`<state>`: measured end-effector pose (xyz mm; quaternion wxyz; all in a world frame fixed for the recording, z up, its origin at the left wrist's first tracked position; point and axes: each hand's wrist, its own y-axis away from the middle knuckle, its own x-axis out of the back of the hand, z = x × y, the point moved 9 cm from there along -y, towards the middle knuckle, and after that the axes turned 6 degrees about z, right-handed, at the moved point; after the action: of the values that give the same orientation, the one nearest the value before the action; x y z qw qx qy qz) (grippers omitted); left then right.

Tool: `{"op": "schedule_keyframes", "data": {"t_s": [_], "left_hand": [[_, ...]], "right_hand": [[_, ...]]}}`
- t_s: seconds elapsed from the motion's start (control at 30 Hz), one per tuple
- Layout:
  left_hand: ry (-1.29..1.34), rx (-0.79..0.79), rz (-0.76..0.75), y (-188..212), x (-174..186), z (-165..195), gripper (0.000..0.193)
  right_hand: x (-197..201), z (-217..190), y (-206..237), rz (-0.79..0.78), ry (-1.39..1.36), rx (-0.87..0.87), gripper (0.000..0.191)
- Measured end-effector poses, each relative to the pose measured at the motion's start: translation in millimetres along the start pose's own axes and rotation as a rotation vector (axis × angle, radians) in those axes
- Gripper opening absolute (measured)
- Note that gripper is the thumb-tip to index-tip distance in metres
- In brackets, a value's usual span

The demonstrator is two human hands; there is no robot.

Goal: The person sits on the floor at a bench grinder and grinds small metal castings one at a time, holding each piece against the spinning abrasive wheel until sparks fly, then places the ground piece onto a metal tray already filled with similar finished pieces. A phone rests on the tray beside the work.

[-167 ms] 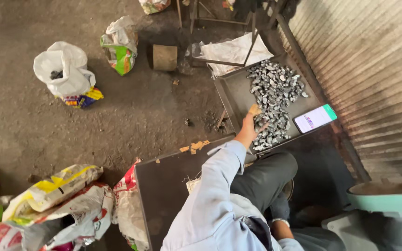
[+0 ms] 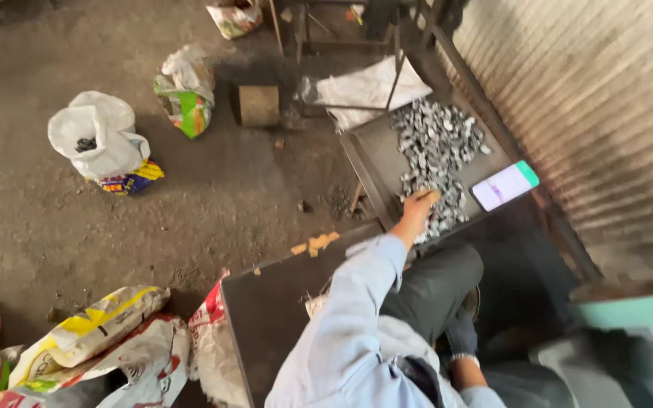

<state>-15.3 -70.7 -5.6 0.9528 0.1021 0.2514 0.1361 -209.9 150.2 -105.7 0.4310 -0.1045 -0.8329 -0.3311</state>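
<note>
Left hand (image 2: 418,205) unmoved since the earlier frame, reaching at one o'clock onto metal pieces (image 2: 436,151) in tray (image 2: 376,155), grip unclear, phone (image 2: 504,185) beside, right hand hidden

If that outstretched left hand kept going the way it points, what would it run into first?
The left hand already rests at the near edge of the heap of small grey metal pieces in the dark metal tray; going straight on, it would likely push deeper into that heap.

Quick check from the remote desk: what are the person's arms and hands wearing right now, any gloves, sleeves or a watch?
The left hand is bare, with no glove. Its arm wears a long, loose, pale blue fabric sleeve that reaches the wrist. The other arm shows a matching pale blue cuff and a light-coloured wristband or watch; its hand is out of view.
</note>
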Motion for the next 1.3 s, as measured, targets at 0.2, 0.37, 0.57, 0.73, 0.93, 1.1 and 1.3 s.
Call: {"op": "schedule_keyframes", "data": {"t_s": [0.2, 0.37, 0.57, 0.73, 0.93, 1.1, 1.3], "left_hand": [[-0.521, 0.107, -0.187, -2.7, -38.1, -30.3, 0.023], [-0.646, -0.019, -0.234, -10.3, -54.4, -51.7, 0.036], [0.288, 0.658, -0.199, 15.6, -62.4, -107.2, 0.020], [-0.612, -0.468, -0.916, 138.1, -91.1, -93.9, 0.043], [-0.826, -0.262, -1.247, 240.7, -60.3, -188.4, 0.085], [0.054, 1.061, -0.748, 208.0, -39.5, -228.2, 0.047], [0.263, 1.282, -0.688, 231.9, -22.0, -189.1, 0.035]], "right_hand": [[19.2, 5.6, 8.0, 0.051, -0.249, -0.046, 0.061], [44.8, 32.9, 20.2, 0.246, -0.457, -0.080, 0.057], [40.2, 66.8, 42.3, 0.239, -0.761, -0.223, 0.055], [18.4, 73.4, 30.9, 0.155, -1.634, -0.231, 0.053], [-2.6, 69.0, 26.5, -0.179, -2.326, -0.223, 0.032], [-10.5, 78.5, 25.6, 0.012, -1.992, -0.338, 0.024], [-16.9, 42.4, 22.0, -0.186, -1.806, -0.181, 0.024]]}}
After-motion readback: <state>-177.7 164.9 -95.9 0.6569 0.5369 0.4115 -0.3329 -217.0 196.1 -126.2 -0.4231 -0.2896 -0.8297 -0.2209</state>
